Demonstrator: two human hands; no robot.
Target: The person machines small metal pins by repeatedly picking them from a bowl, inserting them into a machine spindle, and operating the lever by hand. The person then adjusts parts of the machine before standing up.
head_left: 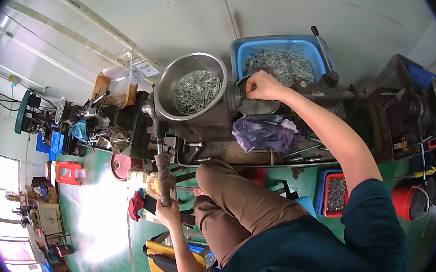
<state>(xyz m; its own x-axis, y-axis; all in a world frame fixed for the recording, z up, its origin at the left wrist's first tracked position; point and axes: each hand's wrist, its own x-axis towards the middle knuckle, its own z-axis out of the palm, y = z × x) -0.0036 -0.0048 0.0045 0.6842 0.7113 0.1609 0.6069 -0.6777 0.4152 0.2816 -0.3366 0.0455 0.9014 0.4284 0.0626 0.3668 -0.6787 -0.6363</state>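
Observation:
My left hand is closed round the lower end of a lever wrapped in tan cloth or tape, which hangs from the left of a bench machine. My right hand reaches across to the machine's spindle area. Its fingers are pinched together there, and whatever they hold is hidden or too small to name. Just left of it stands a steel bowl with many small metal pins. Behind is a blue plastic basket holding more small metal parts. Below the right hand sits a dull metal plate.
A purplish rag drapes over the machine front, above a metal tray with rods. A black-knobbed lever rises at the right. Red bins of metal bits stand on the green floor. More machines line the left.

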